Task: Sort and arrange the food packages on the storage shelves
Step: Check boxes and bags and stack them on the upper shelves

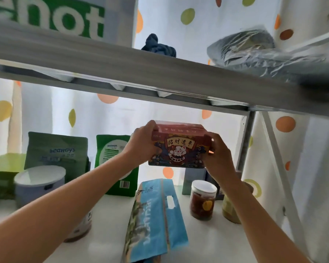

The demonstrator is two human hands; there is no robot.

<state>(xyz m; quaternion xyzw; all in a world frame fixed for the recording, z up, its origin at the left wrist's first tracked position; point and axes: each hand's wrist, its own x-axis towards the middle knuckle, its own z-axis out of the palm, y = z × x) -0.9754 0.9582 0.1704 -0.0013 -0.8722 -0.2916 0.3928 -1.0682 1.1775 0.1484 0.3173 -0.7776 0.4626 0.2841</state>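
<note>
A red box with a cartoon cat and Chinese writing (179, 146) hangs in the air above the white lower shelf (106, 221). My left hand (142, 143) grips its left side and my right hand (217, 154) grips its right side. Below it a blue bag with a cut-out handle (156, 215) lies flat on the shelf. To the right stand a clear jar with dark red contents (202, 200) and a greenish jar (230, 209), partly hidden by my right forearm. A dark package (194, 179) stands behind them.
At the left stand a green "seaways" pouch (57, 150), a green bag with a barcode (120, 179), a white-lidded tub (39, 185) and a can (82, 226). The upper shelf (160, 73) carries a green-lettered pack (65, 18), dark cloth (158, 46) and a plastic-wrapped bundle (254, 52). A dotted curtain hangs behind.
</note>
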